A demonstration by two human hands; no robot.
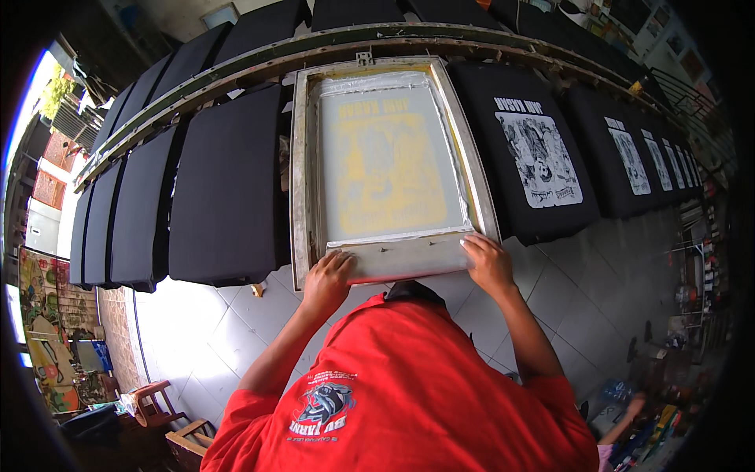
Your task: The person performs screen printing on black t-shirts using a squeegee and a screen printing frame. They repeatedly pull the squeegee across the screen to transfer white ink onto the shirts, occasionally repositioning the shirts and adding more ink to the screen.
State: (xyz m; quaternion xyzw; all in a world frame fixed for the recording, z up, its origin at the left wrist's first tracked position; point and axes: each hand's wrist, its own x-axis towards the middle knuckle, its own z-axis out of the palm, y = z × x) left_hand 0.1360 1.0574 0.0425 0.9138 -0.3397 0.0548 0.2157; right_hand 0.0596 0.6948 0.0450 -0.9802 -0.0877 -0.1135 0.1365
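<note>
A wooden screen-printing frame (301,181) lies in front of me over one of the boards, its pale mesh showing a yellowish stencil. My left hand (328,277) is closed on the near left part of the frame, fingers over its broad near bar. At the near right corner, my right hand (487,261) grips the same bar, with the thumb side hidden. White tape or paste runs along the inner edges of the mesh. What lies beneath the frame is hidden.
Black shirts on boards extend left, one nearest (228,185); on the right, a printed black shirt (543,157) is followed by several more. A metal rail (259,59) runs behind. Wooden stools (153,405) stand lower left on the tiled floor (197,330). Another person's arm (621,421) shows lower right.
</note>
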